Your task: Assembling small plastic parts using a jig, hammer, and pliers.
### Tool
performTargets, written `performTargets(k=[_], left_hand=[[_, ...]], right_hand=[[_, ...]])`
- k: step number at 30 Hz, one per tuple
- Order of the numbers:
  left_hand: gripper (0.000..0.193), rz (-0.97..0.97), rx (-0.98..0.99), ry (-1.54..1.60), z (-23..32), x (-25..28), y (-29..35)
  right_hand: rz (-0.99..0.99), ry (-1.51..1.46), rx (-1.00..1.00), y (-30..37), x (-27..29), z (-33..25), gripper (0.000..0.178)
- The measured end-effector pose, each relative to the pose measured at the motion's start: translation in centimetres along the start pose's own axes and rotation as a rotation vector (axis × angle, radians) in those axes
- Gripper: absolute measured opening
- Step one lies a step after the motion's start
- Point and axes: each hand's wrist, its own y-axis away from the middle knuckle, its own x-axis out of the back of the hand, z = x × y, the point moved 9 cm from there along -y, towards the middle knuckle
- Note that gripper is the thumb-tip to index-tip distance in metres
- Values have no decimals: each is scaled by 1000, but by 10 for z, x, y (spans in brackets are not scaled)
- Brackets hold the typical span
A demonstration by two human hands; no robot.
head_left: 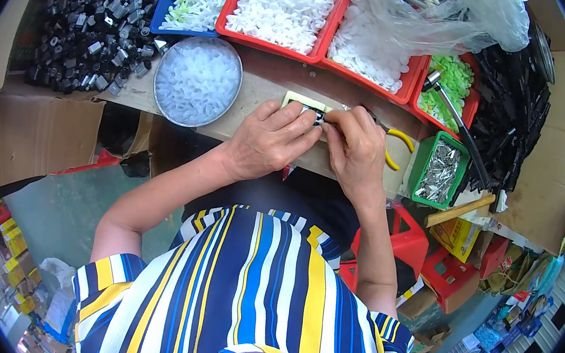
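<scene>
My left hand [271, 137] is at the table's near edge, its bent fingers pressed together over a small pale-yellow block [295, 98]. Beside it, my right hand [356, 146] pinches at the block's right part, thumb against forefinger. A small dark and silvery piece [319, 115] shows between the fingertips of both hands; its kind is too small to tell, and the fingers cover most of it. Just right of my right hand lie pliers with yellow handles [402, 139], their jaws partly hidden by that hand.
Along the back stand a blue tray [155, 25], red trays [266, 46] of white plastic parts and a round metal dish [236, 96]. Black knobs [105, 27] pile up left. To the right are a hammer [463, 130], a green tray [416, 166] of metal pieces and black strips [521, 98].
</scene>
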Motion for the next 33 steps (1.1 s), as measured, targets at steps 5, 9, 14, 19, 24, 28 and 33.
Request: performTargets(k=[5, 9, 14, 19, 24, 28, 33], left_hand=[[34, -32, -49, -58, 5, 0, -4], [32, -56, -55, -49, 6, -1, -4], [29, -22, -41, 36, 3, 4, -11], [27, 0, -2, 256, -3, 7, -20], [22, 11, 26, 438, -6, 6, -71], [14, 5, -19, 448, 2, -25, -129], [10, -24, -33, 312, 11, -83, -184]], right_hand=[[2, -6, 24, 2, 2, 1, 17], [-2, 43, 90, 3, 3, -5, 20], [28, 80, 52, 10, 20, -2, 23], [240, 156, -226, 42, 98, 47, 17], [290, 441, -430, 76, 142, 93, 11], [240, 402, -471, 81, 137, 107, 10], [254, 381, -495, 79, 136, 113, 6]])
